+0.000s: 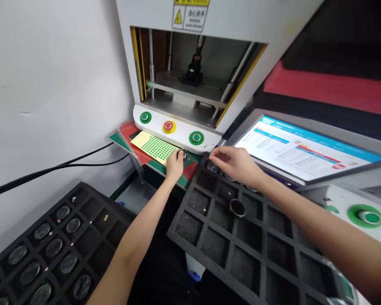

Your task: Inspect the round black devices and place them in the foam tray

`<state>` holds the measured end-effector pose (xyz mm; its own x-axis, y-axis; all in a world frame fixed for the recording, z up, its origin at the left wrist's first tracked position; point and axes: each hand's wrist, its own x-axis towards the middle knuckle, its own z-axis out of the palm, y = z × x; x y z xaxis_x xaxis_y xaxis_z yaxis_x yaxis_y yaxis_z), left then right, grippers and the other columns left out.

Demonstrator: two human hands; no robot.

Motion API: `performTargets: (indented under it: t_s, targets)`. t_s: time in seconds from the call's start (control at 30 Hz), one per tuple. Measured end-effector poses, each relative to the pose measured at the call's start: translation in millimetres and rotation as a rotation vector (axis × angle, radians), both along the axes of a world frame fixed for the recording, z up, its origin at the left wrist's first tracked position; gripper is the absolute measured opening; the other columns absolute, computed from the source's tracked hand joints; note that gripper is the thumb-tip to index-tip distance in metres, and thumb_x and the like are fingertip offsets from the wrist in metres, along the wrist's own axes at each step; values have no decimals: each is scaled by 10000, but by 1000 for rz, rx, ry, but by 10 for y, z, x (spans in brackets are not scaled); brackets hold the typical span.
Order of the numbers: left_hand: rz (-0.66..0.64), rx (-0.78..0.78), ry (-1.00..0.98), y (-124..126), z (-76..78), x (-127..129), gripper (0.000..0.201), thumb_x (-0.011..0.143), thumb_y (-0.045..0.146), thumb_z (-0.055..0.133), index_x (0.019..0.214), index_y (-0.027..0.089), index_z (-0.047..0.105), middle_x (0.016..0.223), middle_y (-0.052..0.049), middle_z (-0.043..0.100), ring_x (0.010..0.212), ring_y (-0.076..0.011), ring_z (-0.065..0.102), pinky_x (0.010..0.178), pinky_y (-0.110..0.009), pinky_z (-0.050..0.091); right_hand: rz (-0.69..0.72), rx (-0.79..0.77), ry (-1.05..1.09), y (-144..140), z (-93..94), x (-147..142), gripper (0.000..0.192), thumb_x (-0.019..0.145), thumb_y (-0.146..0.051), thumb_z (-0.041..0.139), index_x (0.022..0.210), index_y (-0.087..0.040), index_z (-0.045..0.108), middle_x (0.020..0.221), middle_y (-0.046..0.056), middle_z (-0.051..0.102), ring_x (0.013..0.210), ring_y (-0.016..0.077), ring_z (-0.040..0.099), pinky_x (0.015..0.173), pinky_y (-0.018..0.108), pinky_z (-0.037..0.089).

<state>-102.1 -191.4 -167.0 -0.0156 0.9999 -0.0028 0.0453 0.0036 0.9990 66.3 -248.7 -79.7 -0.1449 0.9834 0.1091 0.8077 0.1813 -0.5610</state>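
Note:
My left hand (175, 166) is closed on a small round black piece (184, 155) with a pale centre, over the right end of a cream sheet of green dots (155, 146). My right hand (235, 164) reaches to the far left corner of the black foam tray (203, 250), fingertips pinched together above a cell that holds a round, shiny disc (212, 166). A bit of red shows at those fingertips; what they hold, if anything, I cannot make out. Nearer to me, a round dark piece with a metallic rim (238, 208) rests on the tray's dividers.
A second foam tray (82, 212) on the left holds several round discs in clear film. Ahead stands a white press (152, 12) with green buttons (196, 137) and a red stop button (168, 126). A lit screen (305, 148) is at right. Black cables (82, 164) run along the left wall.

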Motion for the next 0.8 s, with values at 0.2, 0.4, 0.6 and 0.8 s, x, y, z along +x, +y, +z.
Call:
performTargets:
  t_s: [0.2, 0.4, 0.6, 0.8]
  targets:
    - [-219, 35, -138, -936, 626, -133, 350, 944, 430, 512, 1008, 141, 699, 856, -78, 751, 428, -75, 506, 428, -196, 409, -169, 9, 599, -1288, 138, -350, 370, 924, -487, 531, 698, -195, 550, 552, 9, 598, 444, 129, 561, 474, 236, 469]
    - [-451, 171, 82, -1977, 794, -199, 352, 988, 303, 464, 1302, 234, 607, 1025, -79, 769, 599, -136, 653, 620, -260, 558, -295, -153, 1503, -2034, 28, -657, 267, 838, -388, 744, 692, -186, 650, 558, 22, 643, 444, 118, 587, 444, 188, 474]
    - [-1011, 399, 172, -2159, 986, -342, 739, 914, 76, 501, 1552, 345, 240, 1519, -48, 459, 1361, -244, 489, 1135, -383, 421, -244, -211, 1765, -2320, 22, -532, 186, 800, -304, 786, 702, -184, 683, 558, 43, 676, 459, 123, 599, 496, 202, 506]
    - [-1157, 307, 188, -2048, 1049, -303, 626, 938, 223, 603, 1490, 407, 373, 1365, -30, 624, 1196, -230, 624, 1044, -360, 496, -159, -358, 1833, -2480, 39, -386, 244, 755, -345, 804, 665, -185, 642, 545, 38, 673, 439, 124, 584, 517, 222, 495]
